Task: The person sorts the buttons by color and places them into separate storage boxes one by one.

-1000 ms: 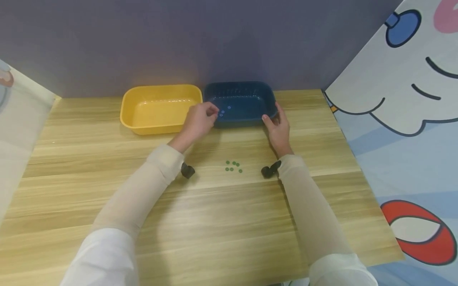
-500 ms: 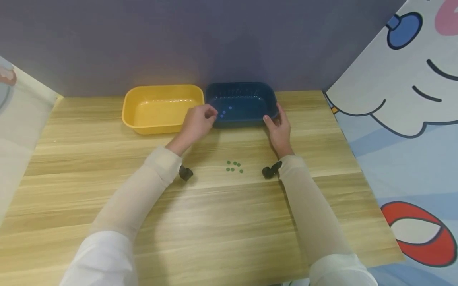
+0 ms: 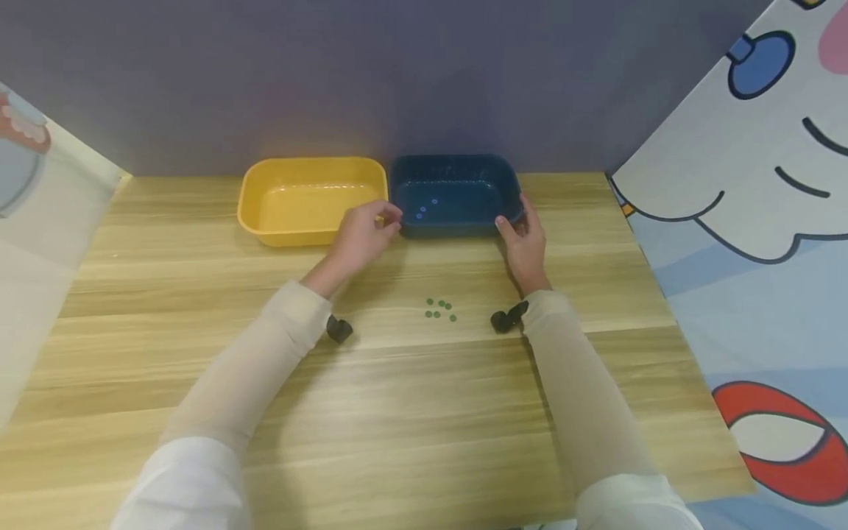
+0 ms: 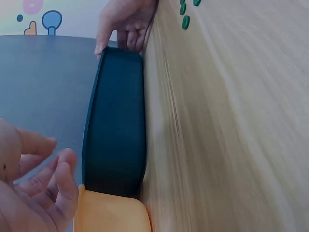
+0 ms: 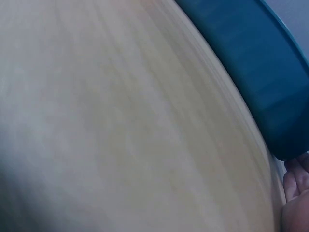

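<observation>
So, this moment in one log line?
left hand: near yellow tray; right hand: grips blue tray; blue discs: in blue tray; green discs: on table

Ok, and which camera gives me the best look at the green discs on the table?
The head view: all six green discs show there, small but uncovered, on the wooden table. The left wrist view catches only a few, at its top edge and partly cut off. The right wrist view shows none.
</observation>
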Available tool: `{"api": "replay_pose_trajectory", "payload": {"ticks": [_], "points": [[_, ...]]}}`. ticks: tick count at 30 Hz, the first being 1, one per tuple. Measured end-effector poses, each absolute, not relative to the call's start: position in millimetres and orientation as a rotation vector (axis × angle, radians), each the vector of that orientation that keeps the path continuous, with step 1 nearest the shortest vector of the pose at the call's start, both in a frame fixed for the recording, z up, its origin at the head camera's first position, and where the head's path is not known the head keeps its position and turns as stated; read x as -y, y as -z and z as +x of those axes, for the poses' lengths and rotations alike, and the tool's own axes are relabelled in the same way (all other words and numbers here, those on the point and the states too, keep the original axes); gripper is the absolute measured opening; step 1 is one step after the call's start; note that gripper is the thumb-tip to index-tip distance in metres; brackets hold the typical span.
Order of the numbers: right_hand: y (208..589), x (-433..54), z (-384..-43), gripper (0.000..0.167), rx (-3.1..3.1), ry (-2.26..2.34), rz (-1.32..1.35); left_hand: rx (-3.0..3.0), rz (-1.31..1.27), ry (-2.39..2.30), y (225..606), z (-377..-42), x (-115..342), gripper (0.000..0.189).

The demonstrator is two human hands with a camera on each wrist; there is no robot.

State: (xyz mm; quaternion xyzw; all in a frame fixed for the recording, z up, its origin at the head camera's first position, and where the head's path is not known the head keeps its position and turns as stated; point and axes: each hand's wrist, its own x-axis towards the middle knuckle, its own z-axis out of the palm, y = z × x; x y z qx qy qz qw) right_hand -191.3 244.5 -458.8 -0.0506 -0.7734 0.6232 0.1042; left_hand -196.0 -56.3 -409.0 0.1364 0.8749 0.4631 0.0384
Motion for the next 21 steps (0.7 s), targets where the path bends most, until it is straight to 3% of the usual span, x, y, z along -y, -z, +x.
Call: {"api": "replay_pose_trajectory", "payload": {"ticks": [7, 16, 21], "points": [[487.6, -257.6, -207.1, 0.070, 2.312, -1.806, -0.164, -2.739, 0.469, -1.438, 410.7, -191.2, 66.1, 0.025], [483.1, -260.6, -202.2, 0.069, 2.324, -1.770, -0.176, -3.145, 0.544, -1.715, 412.2, -189.4, 109.7, 0.011], [462.8, -253.7, -193.3, 0.068, 2.335, -1.784, -0.175, -3.252, 0.218, -1.834, 408.6, -190.6, 142.3, 0.012]]}}
